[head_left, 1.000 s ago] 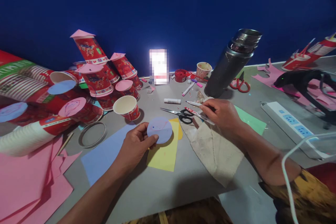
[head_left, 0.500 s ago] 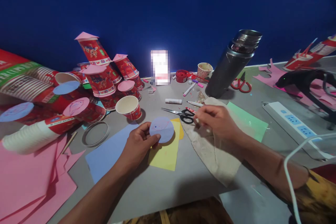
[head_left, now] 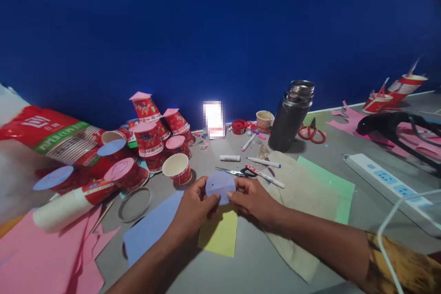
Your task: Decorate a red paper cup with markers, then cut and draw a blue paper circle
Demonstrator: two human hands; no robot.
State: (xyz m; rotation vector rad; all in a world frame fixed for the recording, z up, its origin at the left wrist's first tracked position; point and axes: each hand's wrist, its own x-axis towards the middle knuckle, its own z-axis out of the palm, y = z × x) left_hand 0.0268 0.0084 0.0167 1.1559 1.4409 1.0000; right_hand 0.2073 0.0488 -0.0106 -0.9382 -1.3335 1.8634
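Between my two hands is a round blue paper disc with a small dark dot on its left side. My left hand pinches its left edge, thumb on the front. At the right edge, my right hand grips the disc between thumb and fingers. Under the hands lie a yellow paper sheet and a blue paper sheet. Just beyond the disc are black-handled scissors, a red-stained marker, a blue-tipped marker and a glue stick.
Paper cups with pink tops stand stacked at left, near an upright cup and a grey ring. A dark flask, red-handled scissors, a beige cloth and a power strip occupy the right.
My right hand has moved left from over the cloth and taken the disc's right edge. A red-stained marker now lies across the cloth's edge. The view has tilted up.
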